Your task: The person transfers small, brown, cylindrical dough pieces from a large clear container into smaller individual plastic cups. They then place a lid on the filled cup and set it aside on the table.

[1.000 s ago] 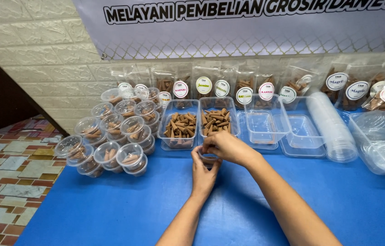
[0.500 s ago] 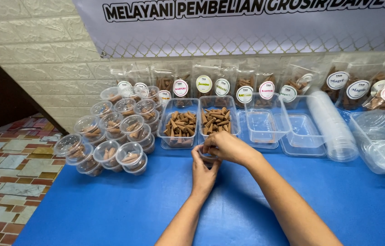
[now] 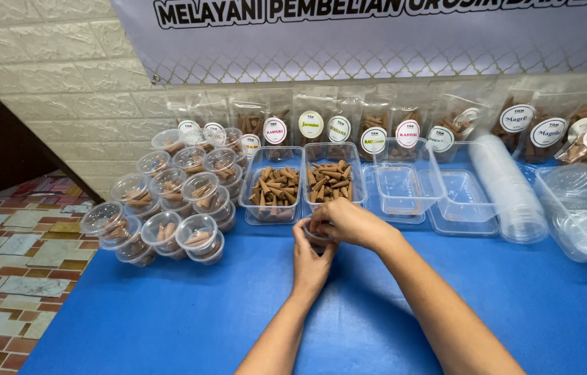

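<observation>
Both hands meet dead centre of the frame over the blue table (image 3: 391, 305), working on one small clear cup (image 3: 318, 239). The left hand (image 3: 309, 258) comes up from below and cups it, fingers curled round the wall. The right hand (image 3: 346, 222) lies over the top, fingers bent down onto the rim — looks like it's pressing a lid on, though the lid itself is hidden under the fingers, so I can't say for sure. What's inside the cup is hidden too.

My take on doing this bit well: keep the lower hand as a steady cradle and don't squeeze, since thin plastic like that will likely buckle. Press around the rim rather than only in the middle, so it seats evenly.

Around it: just above the hands sit two open tubs (image 3: 300, 182) of brown cones. Centre left there's a cluster of lidded cups (image 3: 168, 208), stacked. Right of the tubs are empty trays (image 3: 432, 191), then a sleeve of lids (image 3: 509, 187) lying on its side, and a clear bag (image 3: 585, 208) at the far right. Labelled packets (image 3: 349, 121) line the wall along the top.
</observation>
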